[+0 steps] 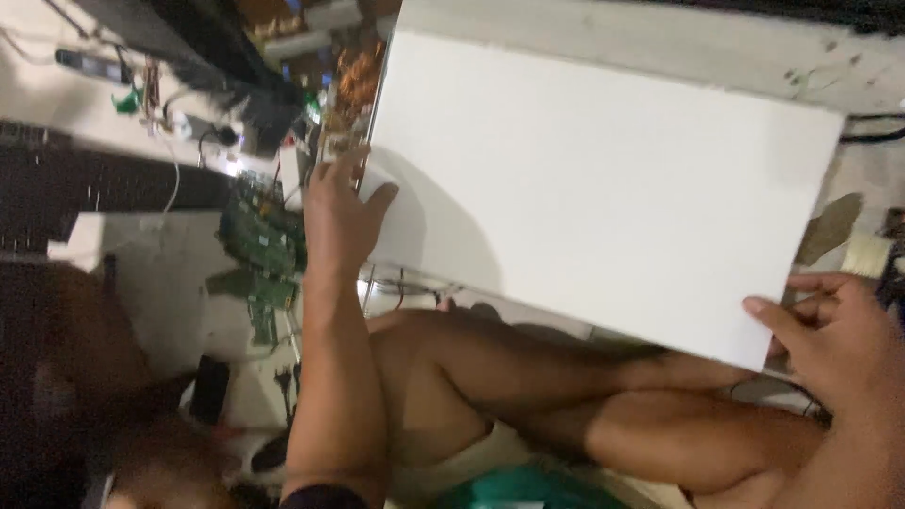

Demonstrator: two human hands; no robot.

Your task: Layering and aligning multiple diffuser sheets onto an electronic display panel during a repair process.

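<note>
Over bare knees, both hands [339, 212] [834, 330] grip a smooth white rectangular sheet [594, 188].

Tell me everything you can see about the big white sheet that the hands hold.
The white sheet is large, rectangular, plain and matte, with no marks; its material cannot be told. It looks flat and unbent, held slanted above the person's folded legs. The left hand presses on one edge; the right hand grips the opposite corner, thumb on top.

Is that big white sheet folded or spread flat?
Spread flat: the sheet shows no crease, with the left hand and right hand holding opposite edges.
</note>
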